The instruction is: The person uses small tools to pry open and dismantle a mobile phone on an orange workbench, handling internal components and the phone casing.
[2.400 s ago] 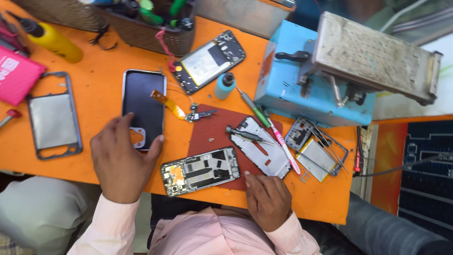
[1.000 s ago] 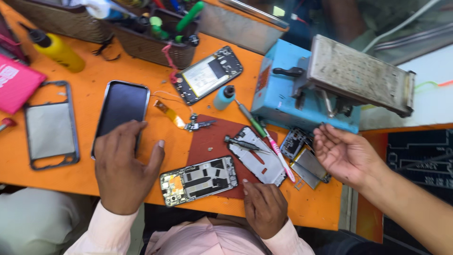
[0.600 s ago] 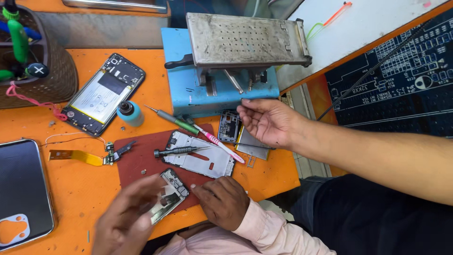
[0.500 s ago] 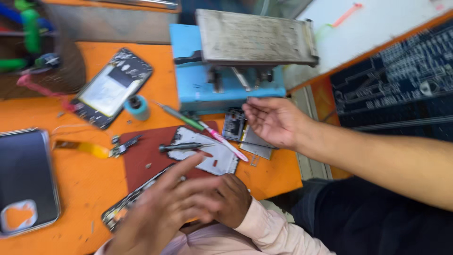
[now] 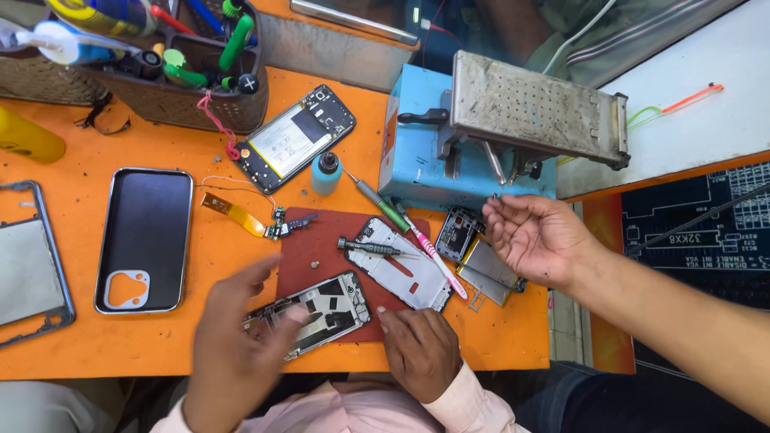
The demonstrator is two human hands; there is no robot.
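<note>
1. Hovering over the orange workbench [image 5: 120, 345], my left hand [image 5: 237, 353] is blurred, its fingers spread loosely and closed on nothing; the fingertips lie over the left end of the opened phone body [image 5: 317, 309].
2. That opened phone body lies face up, circuit boards showing, tilted across the lower edge of the dark red work mat [image 5: 321, 244], straight ahead of me and near the bench's front edge.
3. My right hand [image 5: 421, 349] rests flat just right of it, fingers relaxed and gripping nothing, one fingertip touching the lower corner of the white phone frame [image 5: 405, 277].
4. A small screwdriver [image 5: 373, 248] lies across that white frame; a green-handled screwdriver [image 5: 381, 204] and a pink tool [image 5: 433, 256] lie beside it.
5. Another person's hand [image 5: 533, 236] comes in from the right, palm up and fingers curled open, above a small phone part [image 5: 457, 232] and a metal plate [image 5: 489, 269].
6. Behind it stands a blue screen-separator machine [image 5: 425, 160].
7. To my left lie a black phone case [image 5: 148, 236] and a grey frame [image 5: 28, 265]; farther back are a phone with its back off [image 5: 293, 140] and a basket of tools [image 5: 176, 80].
</note>
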